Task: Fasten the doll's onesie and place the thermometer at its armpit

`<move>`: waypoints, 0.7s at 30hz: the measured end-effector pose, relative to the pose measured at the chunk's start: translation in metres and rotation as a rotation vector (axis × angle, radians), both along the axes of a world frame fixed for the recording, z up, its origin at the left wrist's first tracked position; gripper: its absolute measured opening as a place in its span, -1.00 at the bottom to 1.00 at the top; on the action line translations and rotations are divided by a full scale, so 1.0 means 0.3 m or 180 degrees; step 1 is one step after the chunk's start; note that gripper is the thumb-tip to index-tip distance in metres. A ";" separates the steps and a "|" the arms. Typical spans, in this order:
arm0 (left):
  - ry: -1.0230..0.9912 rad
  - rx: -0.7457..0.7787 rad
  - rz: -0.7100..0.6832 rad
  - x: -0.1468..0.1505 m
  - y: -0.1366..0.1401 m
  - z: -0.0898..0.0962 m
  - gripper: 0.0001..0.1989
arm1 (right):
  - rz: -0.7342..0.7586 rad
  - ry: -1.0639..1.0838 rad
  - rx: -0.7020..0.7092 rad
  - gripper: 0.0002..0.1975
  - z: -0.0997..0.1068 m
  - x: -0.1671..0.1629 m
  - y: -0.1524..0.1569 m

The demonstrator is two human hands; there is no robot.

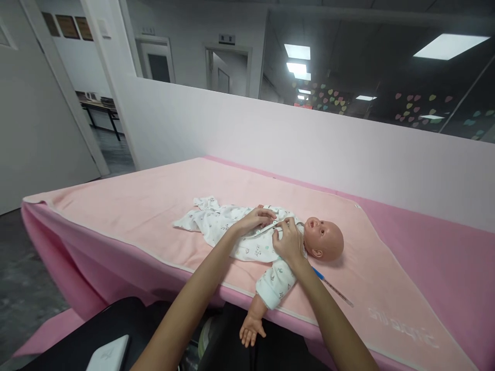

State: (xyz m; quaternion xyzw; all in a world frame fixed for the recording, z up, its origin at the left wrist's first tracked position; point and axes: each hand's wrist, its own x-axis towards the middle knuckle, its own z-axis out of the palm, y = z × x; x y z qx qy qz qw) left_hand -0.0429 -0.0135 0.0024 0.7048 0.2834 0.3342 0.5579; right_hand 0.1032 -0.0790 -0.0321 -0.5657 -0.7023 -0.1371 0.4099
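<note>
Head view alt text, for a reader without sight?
The left hand and right hand touch the front of a printed white outfit on a baby doll, lying on a pink blanket. A blue-ended stick lies nearby.

- Window [386, 46]: above the white wall [240, 123], with heart-shaped stickers [432, 97].
- Lit ceiling panels [450, 46]: above the white wall.
- Grey door [38, 118]: left of the white wall.
- Brown plaques [67, 27]: up and left of the white wall.
- Black seat [85, 330]: well in front of the white wall, bearing a flat white object [108, 355].
</note>
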 end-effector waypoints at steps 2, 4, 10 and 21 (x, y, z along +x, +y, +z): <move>0.0090 0.0036 -0.0021 -0.003 -0.004 0.006 -0.77 | 0.0157 0.0178 -0.0039 -0.88 -0.002 0.007 -0.004; 0.0205 0.0127 -0.0079 -0.003 -0.010 0.013 -0.74 | 0.0350 0.0400 -0.0009 -0.90 -0.006 0.013 -0.008; 0.0119 0.0273 -0.0293 0.006 -0.012 0.012 -0.70 | 0.0514 0.0672 0.0115 -0.87 -0.013 0.020 -0.012; 0.0606 0.0442 -0.0005 -0.014 0.006 0.008 -0.60 | 0.0548 0.0302 -0.0094 -0.89 -0.008 0.022 -0.011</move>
